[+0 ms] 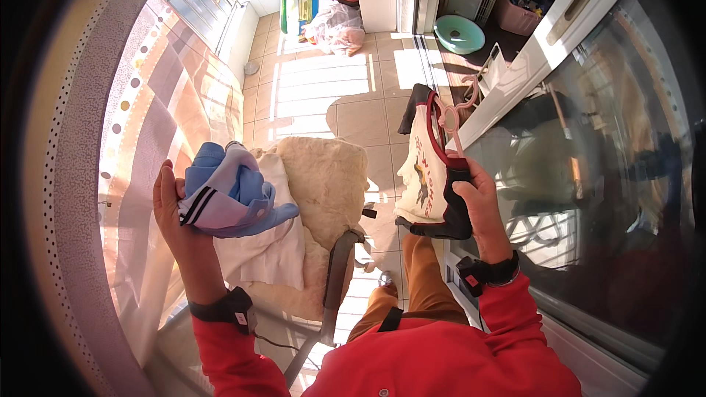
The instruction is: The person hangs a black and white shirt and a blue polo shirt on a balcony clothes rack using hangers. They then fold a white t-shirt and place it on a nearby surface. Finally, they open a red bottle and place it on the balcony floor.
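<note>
Laundry sorting seems underway: left hand (175,209) clamped on blue-and-white garment (232,191) at nine o'clock, right hand (476,198) gripping hangered cream shirt (425,173) at three, probably needing hanging.

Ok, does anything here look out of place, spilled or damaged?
Nothing stands out. The left hand holds a bunched blue and white garment; the right hand holds a cream and black shirt on a pink hanger.

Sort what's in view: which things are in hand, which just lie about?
In hand: left hand holds blue-and-white bundled garment; right hand holds cream, red-trimmed shirt on pink hanger.
Lying about: fluffy cream cover, green basin, plastic bag.
</note>
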Action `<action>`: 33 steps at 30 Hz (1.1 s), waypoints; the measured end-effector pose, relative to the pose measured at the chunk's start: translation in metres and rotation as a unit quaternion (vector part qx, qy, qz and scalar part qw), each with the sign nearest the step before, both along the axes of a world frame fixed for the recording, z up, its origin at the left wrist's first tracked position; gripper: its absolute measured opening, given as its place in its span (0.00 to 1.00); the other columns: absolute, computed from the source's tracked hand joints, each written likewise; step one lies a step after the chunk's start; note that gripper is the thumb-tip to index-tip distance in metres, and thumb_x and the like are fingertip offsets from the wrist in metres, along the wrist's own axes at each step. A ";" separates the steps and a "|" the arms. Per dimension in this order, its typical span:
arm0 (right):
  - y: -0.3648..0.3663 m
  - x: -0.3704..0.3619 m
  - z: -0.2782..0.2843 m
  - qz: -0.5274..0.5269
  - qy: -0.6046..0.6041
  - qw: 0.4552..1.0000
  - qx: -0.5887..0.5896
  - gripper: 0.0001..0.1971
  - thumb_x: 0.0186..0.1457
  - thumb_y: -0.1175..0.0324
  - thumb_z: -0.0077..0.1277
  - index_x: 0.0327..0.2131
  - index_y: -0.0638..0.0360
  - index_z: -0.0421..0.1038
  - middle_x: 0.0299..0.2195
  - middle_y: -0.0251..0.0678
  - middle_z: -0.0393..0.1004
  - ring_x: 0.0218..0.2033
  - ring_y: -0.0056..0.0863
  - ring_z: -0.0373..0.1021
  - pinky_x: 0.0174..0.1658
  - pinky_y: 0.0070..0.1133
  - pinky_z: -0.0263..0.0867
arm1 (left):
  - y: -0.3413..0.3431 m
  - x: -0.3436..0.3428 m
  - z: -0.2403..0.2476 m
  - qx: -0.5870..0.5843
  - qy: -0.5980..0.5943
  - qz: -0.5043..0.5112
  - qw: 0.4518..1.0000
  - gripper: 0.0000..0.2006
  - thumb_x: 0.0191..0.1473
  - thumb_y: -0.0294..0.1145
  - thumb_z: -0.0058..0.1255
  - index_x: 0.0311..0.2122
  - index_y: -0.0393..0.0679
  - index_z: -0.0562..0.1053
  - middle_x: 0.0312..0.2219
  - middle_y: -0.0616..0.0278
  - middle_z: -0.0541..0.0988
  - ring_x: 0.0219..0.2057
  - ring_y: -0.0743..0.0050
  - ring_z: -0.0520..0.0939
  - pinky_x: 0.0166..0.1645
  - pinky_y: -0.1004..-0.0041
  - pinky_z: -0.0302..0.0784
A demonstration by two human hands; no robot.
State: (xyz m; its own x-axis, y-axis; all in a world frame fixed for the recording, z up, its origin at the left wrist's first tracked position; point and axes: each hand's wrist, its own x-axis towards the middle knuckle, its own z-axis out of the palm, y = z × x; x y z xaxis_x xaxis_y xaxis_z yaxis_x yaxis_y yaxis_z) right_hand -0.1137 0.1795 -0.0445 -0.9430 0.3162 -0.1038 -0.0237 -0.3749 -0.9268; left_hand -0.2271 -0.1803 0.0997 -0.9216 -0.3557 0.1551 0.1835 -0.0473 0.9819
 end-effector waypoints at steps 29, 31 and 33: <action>0.091 -0.512 0.085 0.301 0.118 0.933 0.158 0.19 0.37 0.75 0.46 0.38 0.67 0.72 0.29 0.33 0.73 0.30 0.21 0.68 0.36 0.18 0.65 | 0.037 -0.237 0.015 -0.022 0.007 0.277 0.961 0.10 0.52 0.31 0.50 0.32 0.34 0.73 0.14 0.66 0.69 0.15 0.82 0.67 0.19 0.81 0.60; 0.091 -0.550 0.104 0.336 0.137 0.921 0.141 0.18 0.38 0.74 0.46 0.38 0.68 0.72 0.29 0.34 0.73 0.30 0.21 0.68 0.36 0.18 0.65 | 0.044 -0.243 0.010 -0.010 -0.007 0.281 0.960 0.11 0.52 0.32 0.51 0.34 0.33 0.74 0.15 0.65 0.71 0.16 0.83 0.69 0.21 0.82 0.62; 0.095 -0.585 0.124 0.372 0.143 0.912 0.102 0.17 0.39 0.74 0.46 0.37 0.68 0.72 0.29 0.34 0.72 0.29 0.21 0.68 0.35 0.17 0.64 | 0.055 -0.251 0.005 -0.035 0.011 0.277 0.960 0.11 0.49 0.36 0.54 0.33 0.38 0.76 0.19 0.66 0.73 0.21 0.80 0.69 0.27 0.78 0.64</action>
State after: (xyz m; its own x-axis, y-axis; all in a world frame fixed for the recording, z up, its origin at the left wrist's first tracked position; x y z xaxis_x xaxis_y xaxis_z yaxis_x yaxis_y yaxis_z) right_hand -0.6988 0.2744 0.0798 -0.8839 -0.4364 0.1685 -0.0839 -0.2066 -0.9748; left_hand -0.4785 -0.1257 0.1043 -0.5905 -0.7780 0.2145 0.1830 0.1298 0.9745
